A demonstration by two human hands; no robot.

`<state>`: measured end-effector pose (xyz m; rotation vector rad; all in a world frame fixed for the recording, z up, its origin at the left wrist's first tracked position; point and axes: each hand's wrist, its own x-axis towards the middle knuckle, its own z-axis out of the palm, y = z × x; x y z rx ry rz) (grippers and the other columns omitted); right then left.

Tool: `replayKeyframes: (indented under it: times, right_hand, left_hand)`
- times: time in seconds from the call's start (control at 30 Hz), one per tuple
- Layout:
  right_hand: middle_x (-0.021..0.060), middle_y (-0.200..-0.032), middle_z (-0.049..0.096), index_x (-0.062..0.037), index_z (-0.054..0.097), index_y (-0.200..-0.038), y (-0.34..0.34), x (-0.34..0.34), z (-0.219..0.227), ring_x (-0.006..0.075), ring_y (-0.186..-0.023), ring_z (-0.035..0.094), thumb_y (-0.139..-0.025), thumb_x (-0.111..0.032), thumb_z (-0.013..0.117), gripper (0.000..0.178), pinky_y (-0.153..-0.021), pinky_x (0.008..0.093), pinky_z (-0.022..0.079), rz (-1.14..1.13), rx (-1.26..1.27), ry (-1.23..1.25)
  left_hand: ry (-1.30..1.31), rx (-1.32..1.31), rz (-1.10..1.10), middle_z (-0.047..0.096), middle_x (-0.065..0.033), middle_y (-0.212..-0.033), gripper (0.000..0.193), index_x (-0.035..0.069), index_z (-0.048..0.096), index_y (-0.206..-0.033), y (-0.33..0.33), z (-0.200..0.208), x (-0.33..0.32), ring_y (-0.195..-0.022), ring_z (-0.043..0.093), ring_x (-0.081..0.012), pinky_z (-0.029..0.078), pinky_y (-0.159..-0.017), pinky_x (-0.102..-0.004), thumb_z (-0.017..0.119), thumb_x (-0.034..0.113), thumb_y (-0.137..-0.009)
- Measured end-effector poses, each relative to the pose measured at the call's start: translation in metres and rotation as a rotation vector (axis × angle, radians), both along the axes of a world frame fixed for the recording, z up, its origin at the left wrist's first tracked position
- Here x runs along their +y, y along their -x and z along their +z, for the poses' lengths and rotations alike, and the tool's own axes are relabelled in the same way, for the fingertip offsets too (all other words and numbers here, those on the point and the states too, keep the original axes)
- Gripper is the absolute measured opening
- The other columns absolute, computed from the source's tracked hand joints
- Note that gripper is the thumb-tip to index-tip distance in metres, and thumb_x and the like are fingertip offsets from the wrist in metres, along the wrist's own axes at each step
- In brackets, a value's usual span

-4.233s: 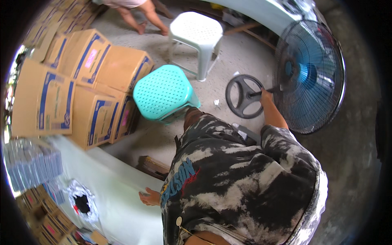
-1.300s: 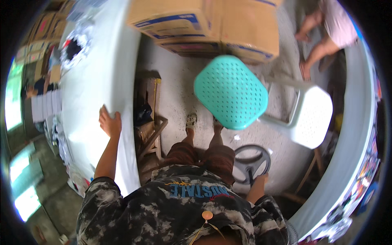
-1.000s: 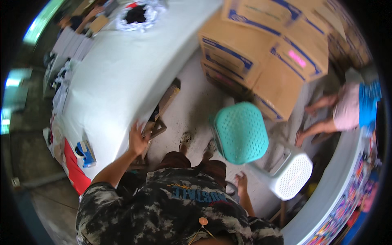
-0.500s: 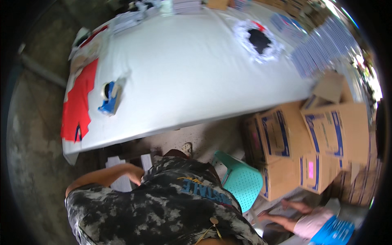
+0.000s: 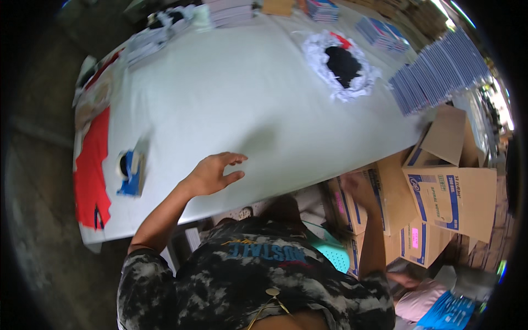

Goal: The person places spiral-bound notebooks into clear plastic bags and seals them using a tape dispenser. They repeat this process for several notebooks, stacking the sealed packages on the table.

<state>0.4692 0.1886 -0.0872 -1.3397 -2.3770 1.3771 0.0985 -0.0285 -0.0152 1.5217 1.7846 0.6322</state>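
While the head view bends everything toward its rim, the left hand point(image 5: 212, 175) lies over the near edge of the white worktop point(image 5: 231, 104), fingers spread and loose, grasping nothing. The right hand point(image 5: 357, 187) is blurred, down beside the stacked cardboard boxes point(image 5: 440, 192) past the worktop's end; I cannot tell whether it grips anything. Nearest the left hand sits a blue tape dispenser point(image 5: 131, 171), apart from it, beside a red sheet point(image 5: 91, 170). The dispenser looks rigid, light and smooth; I judge its body sides the place to hold. The boxes seem stiff, likely heavy, best taken by bottom corners.
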Motion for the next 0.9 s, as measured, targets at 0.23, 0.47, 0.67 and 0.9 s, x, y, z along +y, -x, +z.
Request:
replayKeyframes:
  times: [0.23, 0.47, 0.67, 0.9]
  right_hand:
    - [0.0098, -0.095, 0.065, -0.0030, 0.061, -0.110, 0.075, 0.271, 0.016, 0.0161, -0.086, 0.058, -0.080, -0.016, 0.065, 0.032, -0.078, 0.0280, 0.045, -0.346, 0.530, -0.458]
    - [0.0183, -0.109, 0.061, -0.0060, 0.057, -0.117, 0.148, 0.443, -0.004, 0.0308, -0.102, 0.058, -0.076, -0.034, 0.066, 0.050, -0.088, 0.0387, 0.044, -0.345, 0.131, -0.579]
    - [0.0193, -0.117, 0.057, -0.0071, 0.055, -0.119, 0.173, 0.516, -0.066, 0.0324, -0.110, 0.053, -0.073, -0.036, 0.064, 0.055, -0.092, 0.0405, 0.042, -0.177, -0.164, -0.530]
    - [0.0222, -0.093, 0.061, -0.0029, 0.057, -0.103, 0.158, 0.393, -0.033, 0.0394, -0.091, 0.058, -0.072, -0.019, 0.060, 0.035, -0.078, 0.0448, 0.045, 0.079, -0.060, -0.327]
  left_hand:
    - [-0.017, -0.506, 0.235, 0.051, -0.0154, -0.123, 0.056, 0.007, 0.038, -0.133, -0.042, -0.024, 0.240, -0.110, 0.051, -0.0246, 0.044, -0.088, -0.0382, 0.060, 0.028, -0.086]
    - [0.151, -0.550, 0.808, 0.039, -0.0234, -0.132, 0.097, 0.003, 0.012, -0.140, -0.033, -0.092, 0.439, -0.116, 0.046, -0.0345, 0.046, -0.087, -0.0370, 0.069, 0.042, -0.073]
    - [-0.120, -0.128, 0.731, 0.050, -0.0257, -0.118, 0.083, 0.001, 0.023, -0.137, -0.023, -0.155, 0.489, -0.106, 0.053, -0.0345, 0.045, -0.088, -0.0398, 0.069, 0.020, -0.071]
    - [-0.073, -0.144, 0.721, 0.063, -0.0181, -0.093, 0.056, 0.002, 0.045, -0.122, 0.007, -0.105, 0.387, -0.079, 0.063, -0.0253, 0.049, -0.072, -0.0333, 0.068, 0.015, -0.073]
